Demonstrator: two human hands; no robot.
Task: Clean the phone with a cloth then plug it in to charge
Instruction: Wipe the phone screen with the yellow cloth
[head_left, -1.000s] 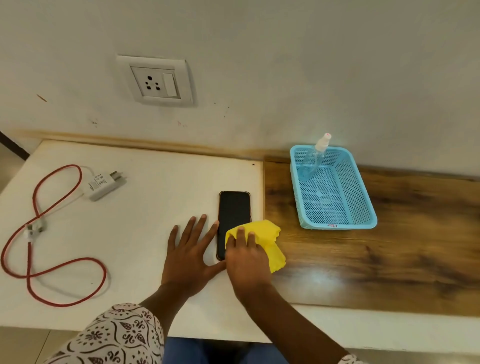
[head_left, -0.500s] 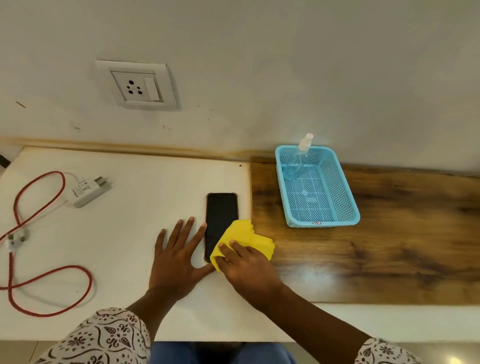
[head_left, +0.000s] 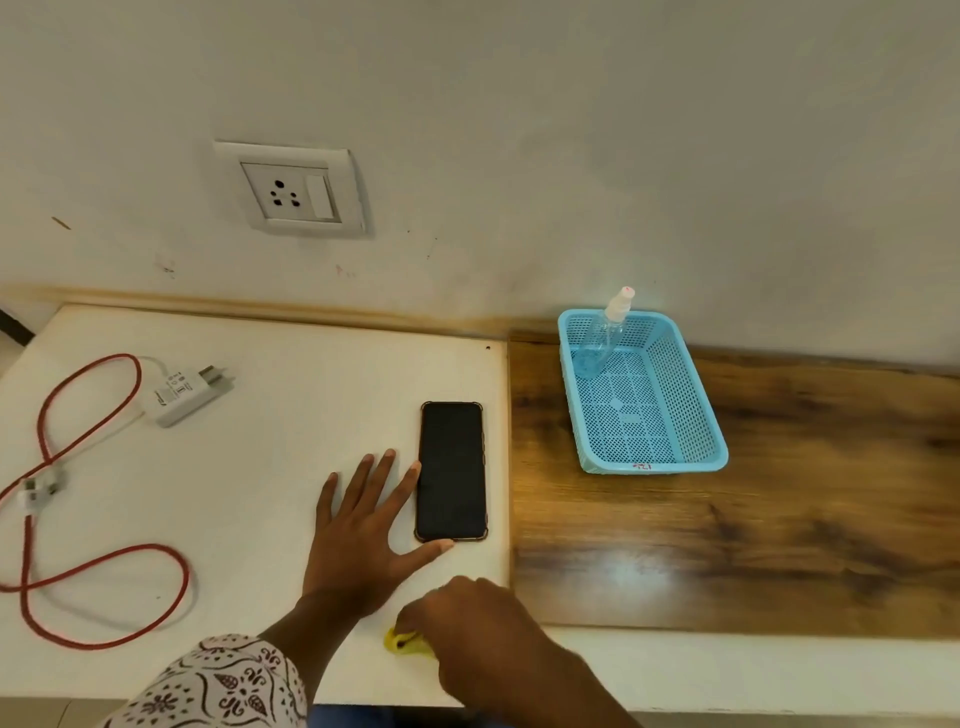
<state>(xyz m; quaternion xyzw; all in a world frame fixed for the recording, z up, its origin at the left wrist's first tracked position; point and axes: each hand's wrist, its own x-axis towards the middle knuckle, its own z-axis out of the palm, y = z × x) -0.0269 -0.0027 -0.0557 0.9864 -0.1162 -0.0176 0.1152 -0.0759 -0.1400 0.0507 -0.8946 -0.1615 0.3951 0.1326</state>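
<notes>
A black phone (head_left: 451, 472) lies flat, screen up, on the white table (head_left: 270, 415). My left hand (head_left: 363, 535) rests flat beside it with fingers spread, the index finger along its left edge and the thumb at its near corner. My right hand (head_left: 483, 618) is below the phone, near the table's front edge, closed on the yellow cloth (head_left: 405, 642); only a small part of the cloth shows. A white charger plug (head_left: 184, 395) with a red cable (head_left: 78, 566) lies at the left. A wall socket (head_left: 293, 191) is above the table.
A blue plastic basket (head_left: 691, 410) stands on the wooden board (head_left: 779, 519) to the right, with a clear spray bottle (head_left: 605, 332) leaning in its far corner. The wall runs close behind the table.
My right hand has pulled the yellow cloth off the phone's lower end toward me, to the table's front edge. The whole screen now shows. My left hand stays beside the phone.
</notes>
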